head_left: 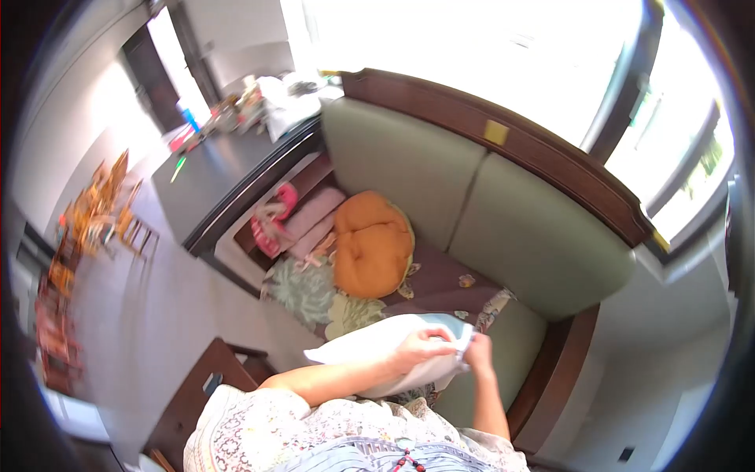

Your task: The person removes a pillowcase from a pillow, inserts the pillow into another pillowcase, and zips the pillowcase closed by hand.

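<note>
A white pillow (pixel 368 340) with a pale bluish patch near its far right corner is held in front of my body, above the bench seat. My left hand (pixel 423 351) lies across the pillow, thumb and fingers pinched on the cloth near its right end. At that end's edge, my right hand (pixel 478 354) is closed on the same pillow, its fingers partly hidden. Just beyond the pillow, a round orange cushion (pixel 371 245) leans on the green padded backrest (pixel 543 228).
Flowered brown cloth (pixel 440 279) covers part of the seat, with pink folded items (pixel 311 224) at its left end. A dark table (pixel 216 177) bearing assorted things stands to the left. Wooden chairs (pixel 98 204) are farther off, and a dark brown chair (pixel 208 377) is nearby.
</note>
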The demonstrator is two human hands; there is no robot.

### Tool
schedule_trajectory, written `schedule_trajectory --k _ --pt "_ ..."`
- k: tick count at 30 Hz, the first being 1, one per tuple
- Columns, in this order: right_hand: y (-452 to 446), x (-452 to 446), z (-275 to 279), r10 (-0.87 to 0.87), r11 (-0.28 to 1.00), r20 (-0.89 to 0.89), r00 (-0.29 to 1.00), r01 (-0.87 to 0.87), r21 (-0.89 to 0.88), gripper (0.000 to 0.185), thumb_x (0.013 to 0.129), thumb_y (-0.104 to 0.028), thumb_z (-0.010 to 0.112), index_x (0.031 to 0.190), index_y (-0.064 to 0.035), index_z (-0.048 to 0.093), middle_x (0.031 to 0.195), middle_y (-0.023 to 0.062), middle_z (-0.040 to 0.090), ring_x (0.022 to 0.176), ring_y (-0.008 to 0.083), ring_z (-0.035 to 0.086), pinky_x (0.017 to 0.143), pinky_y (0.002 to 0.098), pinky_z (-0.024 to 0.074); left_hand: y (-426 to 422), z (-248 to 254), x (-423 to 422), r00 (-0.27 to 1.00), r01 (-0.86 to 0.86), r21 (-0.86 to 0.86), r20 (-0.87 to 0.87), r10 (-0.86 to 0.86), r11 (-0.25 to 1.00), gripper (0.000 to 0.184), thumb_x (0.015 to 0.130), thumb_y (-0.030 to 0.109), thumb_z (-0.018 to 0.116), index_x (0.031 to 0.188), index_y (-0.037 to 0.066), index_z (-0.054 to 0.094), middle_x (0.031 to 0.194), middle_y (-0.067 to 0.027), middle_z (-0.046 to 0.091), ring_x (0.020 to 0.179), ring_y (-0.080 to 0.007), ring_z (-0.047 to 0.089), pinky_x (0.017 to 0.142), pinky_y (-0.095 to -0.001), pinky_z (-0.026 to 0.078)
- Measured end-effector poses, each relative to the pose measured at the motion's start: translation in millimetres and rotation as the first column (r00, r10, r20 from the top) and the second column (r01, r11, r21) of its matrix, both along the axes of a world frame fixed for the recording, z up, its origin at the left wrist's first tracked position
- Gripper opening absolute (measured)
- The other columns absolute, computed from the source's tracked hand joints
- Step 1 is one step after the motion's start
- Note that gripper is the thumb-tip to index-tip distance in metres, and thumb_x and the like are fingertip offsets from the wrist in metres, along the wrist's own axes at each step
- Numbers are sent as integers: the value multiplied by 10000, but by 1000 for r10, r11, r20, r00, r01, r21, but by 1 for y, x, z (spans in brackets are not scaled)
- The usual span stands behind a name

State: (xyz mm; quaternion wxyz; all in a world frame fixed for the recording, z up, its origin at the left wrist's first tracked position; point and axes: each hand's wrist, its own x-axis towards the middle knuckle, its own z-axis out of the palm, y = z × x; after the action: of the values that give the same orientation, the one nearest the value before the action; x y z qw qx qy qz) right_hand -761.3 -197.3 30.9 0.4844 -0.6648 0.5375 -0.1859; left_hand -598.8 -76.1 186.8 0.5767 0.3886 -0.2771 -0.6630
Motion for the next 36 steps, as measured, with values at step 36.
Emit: schedule_trajectory --k 36 --pt "-30 3 87 657 472 -553 513 -851 -229 194 720 -216 556 757 -30 594 742 164 593 732 334 569 642 431 440 50 -75 -48 356 -510 12 913 198 860 156 694 178 573 812 83 612 760 -126 604 736 -287 582 649 -362 458"
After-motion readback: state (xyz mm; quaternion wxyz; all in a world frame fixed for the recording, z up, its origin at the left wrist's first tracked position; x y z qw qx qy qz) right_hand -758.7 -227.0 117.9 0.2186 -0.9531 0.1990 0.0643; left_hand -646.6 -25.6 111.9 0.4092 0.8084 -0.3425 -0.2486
